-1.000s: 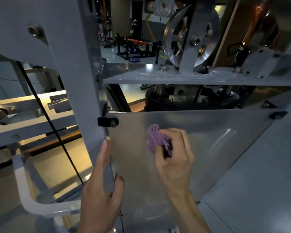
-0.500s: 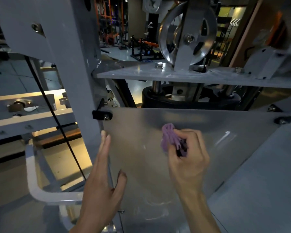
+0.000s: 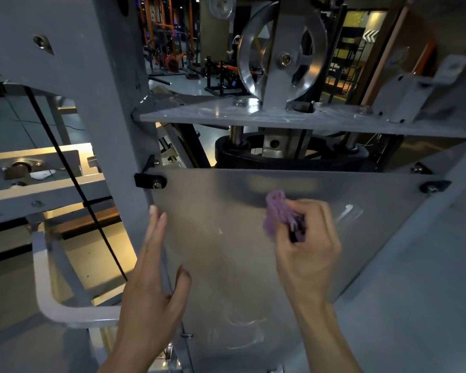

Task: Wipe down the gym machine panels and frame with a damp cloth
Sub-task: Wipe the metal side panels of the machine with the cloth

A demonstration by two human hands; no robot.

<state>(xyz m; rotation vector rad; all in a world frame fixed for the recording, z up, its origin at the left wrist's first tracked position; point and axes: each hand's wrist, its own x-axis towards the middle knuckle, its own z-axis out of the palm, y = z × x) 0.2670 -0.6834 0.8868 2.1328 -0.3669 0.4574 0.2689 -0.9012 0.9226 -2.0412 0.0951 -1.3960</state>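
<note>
Two hands work at the translucent panel (image 3: 226,251) in the lower centre of the frame. Our right hand (image 3: 307,254) clenches the bunched purple cloth (image 3: 277,214) and presses it against the panel's upper area; over the last second it has slid from the left-centre toward the right, so we judge a sideways wiping stroke underway. Our left hand (image 3: 154,286) stays flat and relaxed, fingers straight, along the panel's left edge beside the grey frame upright (image 3: 113,103), bracing. Streaks lower down suggest more wiping remains.
</note>
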